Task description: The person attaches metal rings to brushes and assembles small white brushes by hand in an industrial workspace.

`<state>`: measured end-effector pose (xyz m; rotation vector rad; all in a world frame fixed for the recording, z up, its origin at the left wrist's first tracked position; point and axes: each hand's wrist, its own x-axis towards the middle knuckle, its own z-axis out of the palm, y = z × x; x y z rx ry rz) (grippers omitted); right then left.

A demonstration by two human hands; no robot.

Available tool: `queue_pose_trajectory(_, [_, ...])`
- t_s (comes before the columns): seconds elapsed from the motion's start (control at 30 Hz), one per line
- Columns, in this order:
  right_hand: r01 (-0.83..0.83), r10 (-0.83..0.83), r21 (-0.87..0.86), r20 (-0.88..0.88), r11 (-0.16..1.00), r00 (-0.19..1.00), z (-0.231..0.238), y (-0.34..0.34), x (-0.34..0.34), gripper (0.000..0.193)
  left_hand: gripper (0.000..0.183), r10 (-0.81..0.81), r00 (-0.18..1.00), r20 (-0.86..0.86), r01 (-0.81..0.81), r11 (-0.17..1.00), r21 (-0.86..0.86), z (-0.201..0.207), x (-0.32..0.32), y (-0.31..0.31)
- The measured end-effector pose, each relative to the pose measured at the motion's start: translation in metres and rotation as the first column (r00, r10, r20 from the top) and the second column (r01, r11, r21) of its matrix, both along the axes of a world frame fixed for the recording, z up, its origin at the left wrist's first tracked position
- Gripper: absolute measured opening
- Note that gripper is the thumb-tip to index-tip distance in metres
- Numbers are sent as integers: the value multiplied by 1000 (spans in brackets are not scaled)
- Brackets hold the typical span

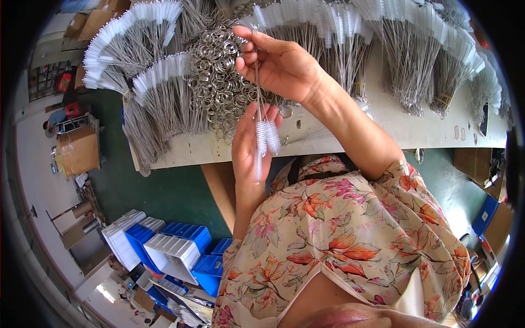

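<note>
Several thin wire-handled brushes with white bristles [261, 138] hang heads-down in front of me. My right hand [287, 68] pinches their wire ends at the top between thumb and forefinger, its other fingers loosely curled. Small loops or hooks show above that pinch; whether a ring is on them I cannot tell. Lower down, my left hand [244, 145] is closed around the wire stems just above the bristles, and the heads lie over its palm. Behind both hands rises a heap of shiny metal split rings [219, 71] on the pale table [322, 143].
Bundles of similar brushes stand at the left [158, 93] and right [410, 60] of the rings. One loose ring [286, 112] lies near the table's front. Blue and white plastic bins [175, 246] stand on the green floor at lower left, and a cardboard box [79, 150] farther left.
</note>
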<state>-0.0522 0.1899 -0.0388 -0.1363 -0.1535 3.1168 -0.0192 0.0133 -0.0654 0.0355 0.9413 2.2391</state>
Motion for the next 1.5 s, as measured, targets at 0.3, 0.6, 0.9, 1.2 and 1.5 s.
queue_pose_trajectory(0.3, [-89, 61, -157, -176, 984, 982, 25, -12, 8, 27, 41, -120, 989, 88, 125, 990, -57, 2, -9, -26])
queue_pose_trajectory(0.6, [-224, 134, -303, -291, 926, 947, 17, -18, 9, 29, 26, -183, 979, -87, 182, 983, -24, 36, -6, -11])
queue_pose_trajectory(0.9, [-145, 153, 157, -39, 977, 987, 22, -21, 18, 23, 5, -187, 717, -671, -316, 771, -553, 53, -10, -13])
queue_pose_trajectory(1.2, [-227, 201, 728, 125, 647, 972, 21, -26, 29, 30, 5, -335, 611, -717, -472, 573, -670, 75, -12, -41])
queue_pose_trajectory(1.5, [5, 98, 930, -44, 368, 994, 39, -34, 36, 35, 21, -175, 841, -512, -106, 876, -472, 66, -4, -28])
